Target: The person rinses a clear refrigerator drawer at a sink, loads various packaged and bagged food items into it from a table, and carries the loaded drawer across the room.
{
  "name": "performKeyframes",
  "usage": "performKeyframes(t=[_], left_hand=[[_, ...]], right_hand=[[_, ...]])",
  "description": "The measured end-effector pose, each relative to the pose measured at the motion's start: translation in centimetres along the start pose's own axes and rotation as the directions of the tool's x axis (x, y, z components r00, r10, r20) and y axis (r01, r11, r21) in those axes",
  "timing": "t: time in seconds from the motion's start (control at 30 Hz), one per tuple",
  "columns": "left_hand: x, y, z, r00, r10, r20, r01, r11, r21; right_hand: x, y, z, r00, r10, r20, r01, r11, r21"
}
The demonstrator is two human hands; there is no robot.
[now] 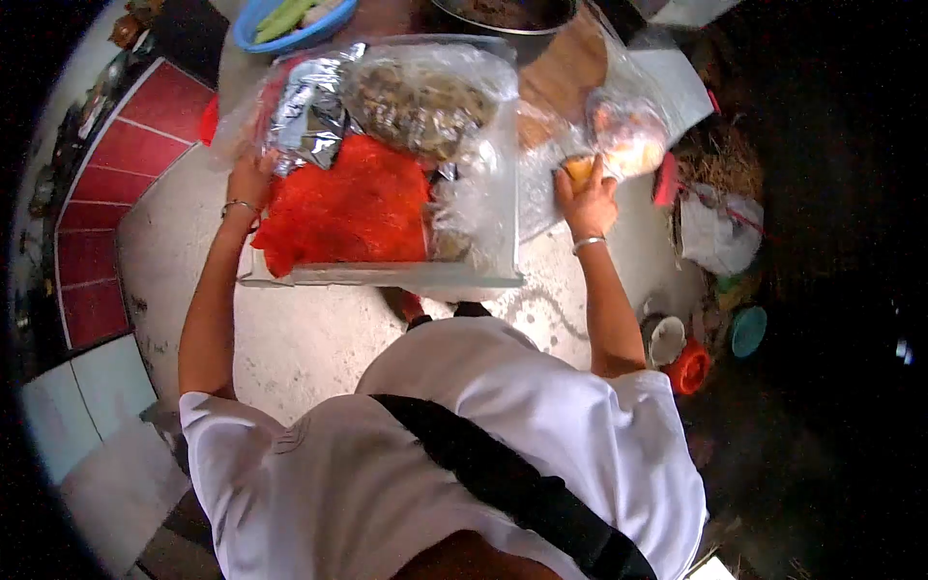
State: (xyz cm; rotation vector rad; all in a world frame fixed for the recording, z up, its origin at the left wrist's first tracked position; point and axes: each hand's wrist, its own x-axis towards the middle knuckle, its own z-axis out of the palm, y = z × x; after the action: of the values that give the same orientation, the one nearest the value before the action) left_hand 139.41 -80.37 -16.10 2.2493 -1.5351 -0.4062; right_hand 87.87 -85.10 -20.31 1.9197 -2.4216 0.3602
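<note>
My left hand [253, 179] is at the left side of a clear plastic drawer [501, 208], against the plastic film there; its fingertips are partly hidden. The drawer holds a red bag [348, 208], a silver foil packet [307, 108] and a clear bag of dark dried food [416, 108]. To the right of the drawer, my right hand [588, 205] has its fingers around a yellow-orange item [580, 171]. A clear bag with pale and reddish contents [628, 135] lies just beyond that hand.
A blue basket [290, 34] with green vegetables and a dark metal pan [507, 14] stand at the back. Red tiles [130, 155] line the left. On the floor at right are a white bag [717, 230], a red pot [688, 367] and a teal basin [748, 332].
</note>
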Motion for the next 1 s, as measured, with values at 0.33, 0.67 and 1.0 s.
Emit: performKeyframes(t=[0.33,0.67,1.0], left_hand=[[-1.7,1.7,-1.5,0.990,0.101,-0.099,-0.106,0.993,-0.045],[-2.5,0.6,-1.5,0.999,-0.051,0.008,0.052,0.997,-0.057],[-3.9,1.7,-2.4,0.998,-0.029,-0.061,0.021,0.992,-0.128]], right_hand=[[1.6,-2.3,-0.9,0.999,0.004,0.045,0.004,0.982,-0.191],[1.2,-2.9,0.3,0.995,-0.003,-0.097,-0.003,0.998,-0.066],[1.1,-3.1,0.7,0.984,-0.061,-0.167,0.061,0.998,-0.003]])
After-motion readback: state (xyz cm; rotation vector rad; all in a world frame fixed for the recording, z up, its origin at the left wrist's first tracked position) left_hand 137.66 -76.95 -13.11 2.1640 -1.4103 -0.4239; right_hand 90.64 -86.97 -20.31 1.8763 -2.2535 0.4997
